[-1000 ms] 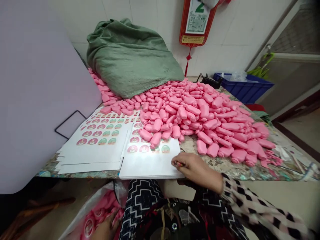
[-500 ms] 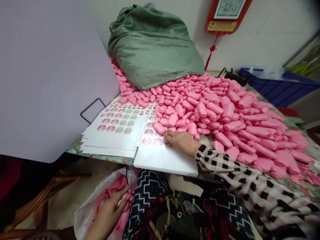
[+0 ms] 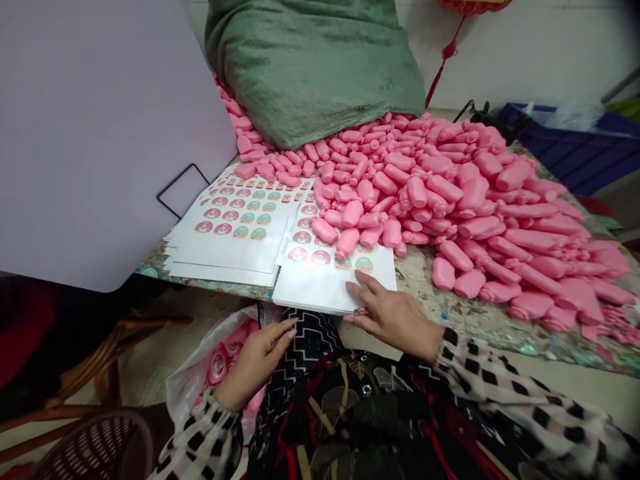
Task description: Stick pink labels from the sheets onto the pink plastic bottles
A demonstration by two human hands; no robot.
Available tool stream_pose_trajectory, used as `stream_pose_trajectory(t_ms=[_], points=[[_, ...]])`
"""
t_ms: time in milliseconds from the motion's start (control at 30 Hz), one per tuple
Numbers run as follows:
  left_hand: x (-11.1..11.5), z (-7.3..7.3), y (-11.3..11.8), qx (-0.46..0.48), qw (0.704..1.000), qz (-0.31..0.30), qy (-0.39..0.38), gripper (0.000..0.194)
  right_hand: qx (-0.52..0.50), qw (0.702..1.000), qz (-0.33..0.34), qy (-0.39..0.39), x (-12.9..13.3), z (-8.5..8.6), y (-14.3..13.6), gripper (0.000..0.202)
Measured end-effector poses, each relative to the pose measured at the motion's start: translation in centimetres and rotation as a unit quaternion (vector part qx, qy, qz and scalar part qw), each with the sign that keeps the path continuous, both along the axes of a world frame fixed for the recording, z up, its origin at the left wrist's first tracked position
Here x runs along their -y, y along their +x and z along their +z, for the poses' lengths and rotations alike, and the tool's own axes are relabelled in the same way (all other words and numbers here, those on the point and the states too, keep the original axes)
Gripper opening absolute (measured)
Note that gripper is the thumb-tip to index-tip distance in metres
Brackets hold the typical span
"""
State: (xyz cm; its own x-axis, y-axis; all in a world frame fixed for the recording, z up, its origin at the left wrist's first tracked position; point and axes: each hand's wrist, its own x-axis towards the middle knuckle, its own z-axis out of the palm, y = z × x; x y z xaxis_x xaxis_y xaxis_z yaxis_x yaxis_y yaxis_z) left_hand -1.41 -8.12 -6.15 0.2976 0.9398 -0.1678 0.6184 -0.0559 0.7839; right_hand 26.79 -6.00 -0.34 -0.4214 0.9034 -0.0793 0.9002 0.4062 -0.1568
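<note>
My right hand [image 3: 393,313] is at the front right edge of a stack of white sticker sheets [image 3: 320,288], its fingers apart over the corner and nothing in them. My left hand [image 3: 260,360] hovers above my lap, left of the sheets' front edge, fingers loosely extended and empty. Round pink and green stickers cover the upper part of the sheets. Small pink bottles [image 3: 480,193] lie in a large heap, several of them on top of the sheets. Another fanned stack of sticker sheets [image 3: 225,250] lies to the left.
A green sack [image 3: 310,73] rests behind the heap. A big pale panel [image 3: 110,133] fills the left side. Below the table edge are a plastic bag [image 3: 187,380] with pink pieces and a brown basket [image 3: 100,447]. A blue crate [image 3: 570,150] is at the back right.
My right hand has come back from the bottles to the sheets' front corner. My left hand has risen out of the plastic bag toward the table edge. The view has tilted down.
</note>
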Motion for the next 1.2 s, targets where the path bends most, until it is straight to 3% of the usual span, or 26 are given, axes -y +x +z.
stream_pose_trajectory(t_ms=[67,200,267,467,700,1200], points=[[-0.1,0.0,-0.5,-0.010,1.000,0.027,0.008,0.036,0.033,0.999,0.004,0.008,0.5,-0.5,-0.3,0.058],[-0.7,0.6,-1.4,-0.019,0.986,0.161,0.025,0.037,0.055,0.998,0.011,0.024,0.6,-1.1,-0.3,0.054],[-1.0,0.8,-1.5,-0.015,0.981,0.190,0.040,0.042,0.050,0.998,0.014,0.026,0.5,-1.1,-0.2,0.052],[-1.4,0.5,-0.8,-0.041,0.985,0.138,0.094,0.049,0.034,0.999,0.006,0.022,0.5,-1.2,0.0,0.050],[-1.5,1.0,-0.2,-0.075,0.984,0.118,0.106,0.049,0.025,0.999,0.000,0.020,0.5,-1.3,-0.2,0.050],[-1.1,0.2,-1.0,-0.048,0.980,0.176,0.085,0.049,0.017,1.000,-0.004,0.003,0.3,-0.5,-0.4,0.045]])
